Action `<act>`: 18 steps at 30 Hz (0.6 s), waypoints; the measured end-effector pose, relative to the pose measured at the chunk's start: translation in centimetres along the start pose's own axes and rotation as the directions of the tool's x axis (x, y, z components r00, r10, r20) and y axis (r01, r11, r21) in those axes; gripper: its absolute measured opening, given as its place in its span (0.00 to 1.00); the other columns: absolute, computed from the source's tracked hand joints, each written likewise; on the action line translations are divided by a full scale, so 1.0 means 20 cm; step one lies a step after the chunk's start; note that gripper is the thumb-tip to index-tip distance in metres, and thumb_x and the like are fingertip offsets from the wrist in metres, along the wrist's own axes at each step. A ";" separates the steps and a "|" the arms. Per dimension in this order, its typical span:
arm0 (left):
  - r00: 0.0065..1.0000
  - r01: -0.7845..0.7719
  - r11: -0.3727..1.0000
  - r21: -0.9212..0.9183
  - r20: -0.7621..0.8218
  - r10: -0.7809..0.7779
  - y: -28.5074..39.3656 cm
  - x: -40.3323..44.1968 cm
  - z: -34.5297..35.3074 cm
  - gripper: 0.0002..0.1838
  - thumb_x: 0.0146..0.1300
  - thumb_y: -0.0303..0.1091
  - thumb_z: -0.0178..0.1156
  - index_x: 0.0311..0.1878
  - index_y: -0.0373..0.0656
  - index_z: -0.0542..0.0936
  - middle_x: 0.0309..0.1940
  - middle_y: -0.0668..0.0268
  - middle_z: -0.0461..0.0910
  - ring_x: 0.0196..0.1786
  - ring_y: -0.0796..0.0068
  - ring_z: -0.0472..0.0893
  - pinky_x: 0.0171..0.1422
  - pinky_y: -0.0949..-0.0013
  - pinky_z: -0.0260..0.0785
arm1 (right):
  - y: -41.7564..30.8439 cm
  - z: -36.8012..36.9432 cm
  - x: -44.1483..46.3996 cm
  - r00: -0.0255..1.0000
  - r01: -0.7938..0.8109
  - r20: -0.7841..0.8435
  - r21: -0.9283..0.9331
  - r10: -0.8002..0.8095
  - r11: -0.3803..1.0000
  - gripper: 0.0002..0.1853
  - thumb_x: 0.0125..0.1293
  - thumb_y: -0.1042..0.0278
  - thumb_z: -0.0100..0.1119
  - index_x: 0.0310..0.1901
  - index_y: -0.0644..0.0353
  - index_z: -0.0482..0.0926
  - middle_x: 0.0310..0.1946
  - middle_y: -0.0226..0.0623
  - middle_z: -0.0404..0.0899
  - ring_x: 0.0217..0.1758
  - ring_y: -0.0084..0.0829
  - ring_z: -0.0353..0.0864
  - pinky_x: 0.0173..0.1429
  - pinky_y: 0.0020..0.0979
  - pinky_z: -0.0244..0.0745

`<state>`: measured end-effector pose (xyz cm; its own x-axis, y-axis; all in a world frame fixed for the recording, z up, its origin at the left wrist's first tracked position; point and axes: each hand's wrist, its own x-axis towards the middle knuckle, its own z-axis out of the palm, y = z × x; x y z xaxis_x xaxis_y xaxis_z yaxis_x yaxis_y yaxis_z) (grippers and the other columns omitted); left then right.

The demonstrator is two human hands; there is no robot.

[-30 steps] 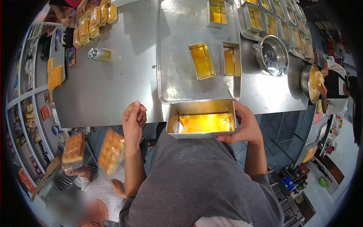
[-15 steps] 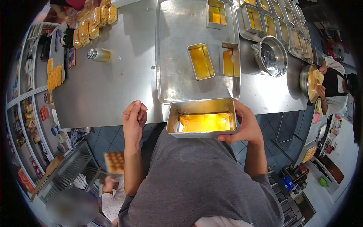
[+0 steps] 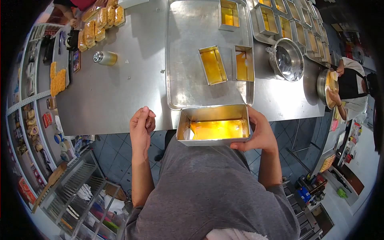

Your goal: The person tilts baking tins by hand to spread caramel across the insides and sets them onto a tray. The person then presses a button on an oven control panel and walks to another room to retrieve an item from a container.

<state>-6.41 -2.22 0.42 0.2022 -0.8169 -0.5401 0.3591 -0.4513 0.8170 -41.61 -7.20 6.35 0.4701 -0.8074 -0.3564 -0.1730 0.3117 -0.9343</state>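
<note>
Place: bakery kitchen, commercial in scale.
Table (image 3: 120, 96): long, metal-topped.
Loaf tins (image 3: 285, 28): ranked in numbers at the far right; three more on a large metal tray (image 3: 186, 52).
Baked goods (image 3: 89, 34): stacked, clear-wrapped, far left.
Worker (image 3: 355, 107): dark apron (image 3: 352, 83), stationed at a metal bowl (image 3: 321, 87).
Shelving (image 3: 32, 101): left side, stocked with packages (image 3: 47, 119).
Rack (image 3: 76, 178): open metal, lower left.
Floor (image 3: 113, 152): tiled.

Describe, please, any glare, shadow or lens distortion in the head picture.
Head view: bright glare on the steel table right of the tray; strong shine inside the tin in the right hand; dim shadow left of the tray; fisheye curving at the edges, black corners.
</note>
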 end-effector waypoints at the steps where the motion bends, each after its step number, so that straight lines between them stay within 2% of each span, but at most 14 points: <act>1: 1.000 0.000 1.000 0.000 -0.004 0.000 0.00 0.00 0.00 0.19 0.79 0.44 0.54 0.31 0.45 0.79 0.18 0.79 0.59 0.20 0.88 0.56 0.25 0.77 0.45 | 0.00 0.00 0.00 1.000 0.000 0.000 0.000 0.000 1.000 0.43 0.36 0.62 0.84 0.60 0.62 0.80 0.54 0.34 0.81 0.61 0.31 0.78 0.73 0.32 0.65; 18: 0.999 -0.034 0.999 -0.027 -0.015 0.034 0.01 -0.04 -0.03 0.18 0.78 0.43 0.55 0.31 0.44 0.79 0.18 0.79 0.59 0.20 0.87 0.56 0.25 0.76 0.46 | -0.07 0.03 -0.03 0.999 0.040 -0.010 -0.010 -0.040 0.999 0.42 0.35 0.66 0.83 0.60 0.63 0.80 0.52 0.33 0.81 0.61 0.29 0.77 0.72 0.31 0.65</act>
<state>-6.00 -1.41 0.90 0.2278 -0.8264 -0.5150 0.3766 -0.4130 0.8293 -41.07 -6.80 7.91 0.4680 -0.8241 -0.3191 -0.1632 0.2743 -0.9477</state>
